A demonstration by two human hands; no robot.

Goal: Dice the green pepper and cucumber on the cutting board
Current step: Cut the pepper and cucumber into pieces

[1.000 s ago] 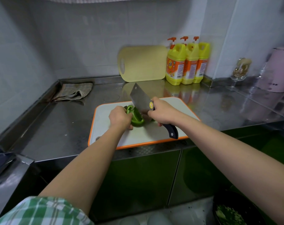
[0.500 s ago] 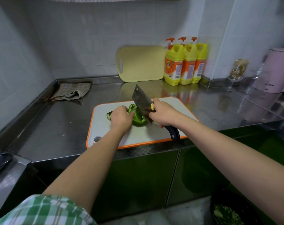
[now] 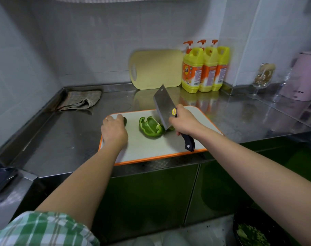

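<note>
The cutting board (image 3: 151, 150) is set on the steel desk (image 3: 62, 139), near its front edge. The cleaver (image 3: 162, 107) is gripped by the right hand (image 3: 184, 121), fingers wrapped round the black handle. The blade is tilted, its tip raised towards the wall and its heel low over the board. The green pepper (image 3: 150, 126), an opened piece lying hollow side up, is at mid-board, just left of the blade's heel. The left hand (image 3: 113, 129) is laid at the board's left end over the cucumber (image 3: 125, 121), of which only a dark end shows. Whether the fingers are closed round it cannot be told, as they are hidden behind the knuckles. The pepper thus lies between the hands, close to the right and apart from the left. Judged next: the left hand is to be brought rightwards to steady the pepper before the blade is lowered.
</note>
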